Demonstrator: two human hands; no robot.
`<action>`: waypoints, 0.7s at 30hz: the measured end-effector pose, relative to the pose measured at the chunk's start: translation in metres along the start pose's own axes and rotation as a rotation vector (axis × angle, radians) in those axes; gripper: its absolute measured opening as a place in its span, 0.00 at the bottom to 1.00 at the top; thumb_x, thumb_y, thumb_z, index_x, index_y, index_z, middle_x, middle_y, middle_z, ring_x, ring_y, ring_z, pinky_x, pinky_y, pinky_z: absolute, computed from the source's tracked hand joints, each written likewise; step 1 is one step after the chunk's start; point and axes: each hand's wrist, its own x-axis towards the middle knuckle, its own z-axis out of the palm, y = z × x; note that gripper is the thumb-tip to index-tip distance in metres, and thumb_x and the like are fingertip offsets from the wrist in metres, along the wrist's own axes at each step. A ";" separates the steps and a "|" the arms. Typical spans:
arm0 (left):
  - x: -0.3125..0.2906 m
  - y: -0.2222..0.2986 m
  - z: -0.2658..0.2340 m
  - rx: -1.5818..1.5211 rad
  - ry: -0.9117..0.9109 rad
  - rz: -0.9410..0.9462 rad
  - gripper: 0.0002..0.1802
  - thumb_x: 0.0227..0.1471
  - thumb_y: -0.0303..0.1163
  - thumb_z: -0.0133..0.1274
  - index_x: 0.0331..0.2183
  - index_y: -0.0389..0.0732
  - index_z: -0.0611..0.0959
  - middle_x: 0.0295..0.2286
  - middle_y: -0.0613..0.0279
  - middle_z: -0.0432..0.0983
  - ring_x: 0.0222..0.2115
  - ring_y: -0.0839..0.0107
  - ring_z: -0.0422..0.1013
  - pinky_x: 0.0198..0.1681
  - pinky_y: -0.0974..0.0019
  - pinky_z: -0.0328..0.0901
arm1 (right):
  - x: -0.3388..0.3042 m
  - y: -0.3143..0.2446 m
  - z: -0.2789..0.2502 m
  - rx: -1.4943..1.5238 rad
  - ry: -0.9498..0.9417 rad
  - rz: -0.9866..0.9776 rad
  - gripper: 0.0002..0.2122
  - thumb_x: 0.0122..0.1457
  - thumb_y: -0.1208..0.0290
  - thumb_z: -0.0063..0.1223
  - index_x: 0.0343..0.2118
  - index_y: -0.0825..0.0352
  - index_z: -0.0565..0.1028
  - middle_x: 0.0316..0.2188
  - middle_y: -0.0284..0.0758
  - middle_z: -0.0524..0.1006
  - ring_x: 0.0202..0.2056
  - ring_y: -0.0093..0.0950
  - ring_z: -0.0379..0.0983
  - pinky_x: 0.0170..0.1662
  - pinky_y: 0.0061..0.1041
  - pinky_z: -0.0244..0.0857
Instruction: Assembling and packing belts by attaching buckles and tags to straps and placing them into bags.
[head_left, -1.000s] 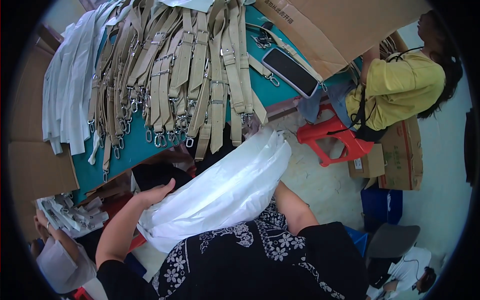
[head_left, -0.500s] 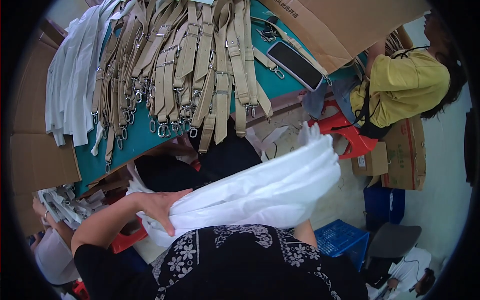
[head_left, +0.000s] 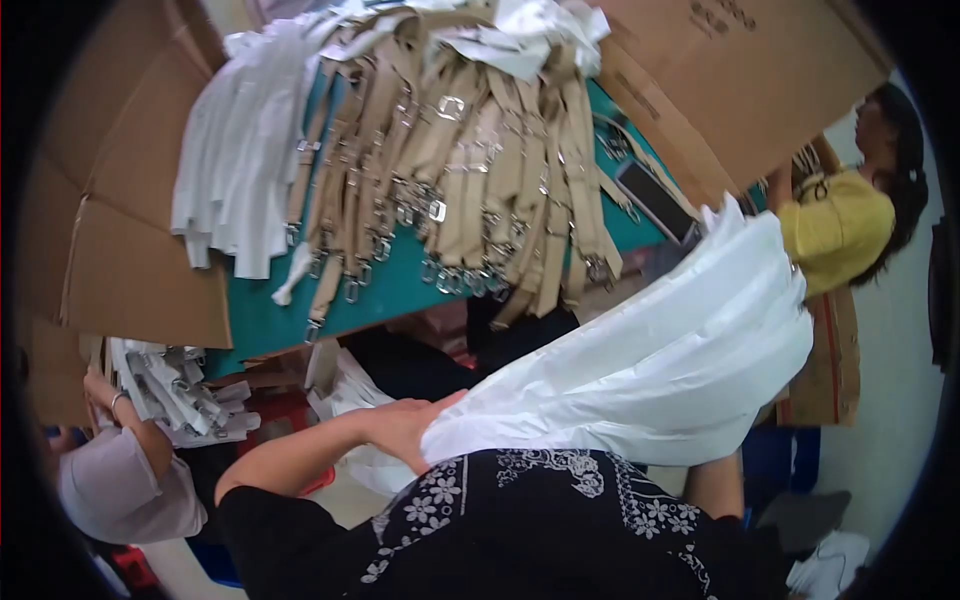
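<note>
Across my chest lies a fanned bundle of thin white sheets (head_left: 640, 350), spread wide toward the right. My left hand (head_left: 405, 430) is closed round its narrower left end, thumb side toward me. More of the crumpled white material hangs below and left of that hand. Only my right forearm (head_left: 715, 485) shows, beneath the bundle's right part; the right hand and its fingers are hidden behind the sheets. Beyond, many beige straps (head_left: 470, 200) with metal buckles and clips hang over the edge of the green table (head_left: 395, 290).
White strips (head_left: 240, 170) hang off the table's left side, beside tall cardboard (head_left: 140, 240). A phone (head_left: 655, 200) lies at the table's right, near a big carton (head_left: 740, 80). A person in yellow (head_left: 835, 240) sits right; another person (head_left: 130, 480) handles wrapped straps (head_left: 185, 390) at left.
The bundle has swung right and up and fanned out wider, with my left hand still gripping its left end. My view has shifted, so the table appears farther right.
</note>
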 end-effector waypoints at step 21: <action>-0.119 0.008 -0.009 -0.714 0.557 0.055 0.54 0.25 0.35 0.69 0.54 0.35 0.58 0.52 0.57 0.60 0.53 0.68 0.55 0.56 0.66 0.48 | -0.056 -0.310 -0.109 -0.084 0.536 -0.464 0.17 0.61 0.65 0.32 0.50 0.68 0.62 0.44 0.38 0.68 0.44 0.27 0.67 0.47 0.24 0.62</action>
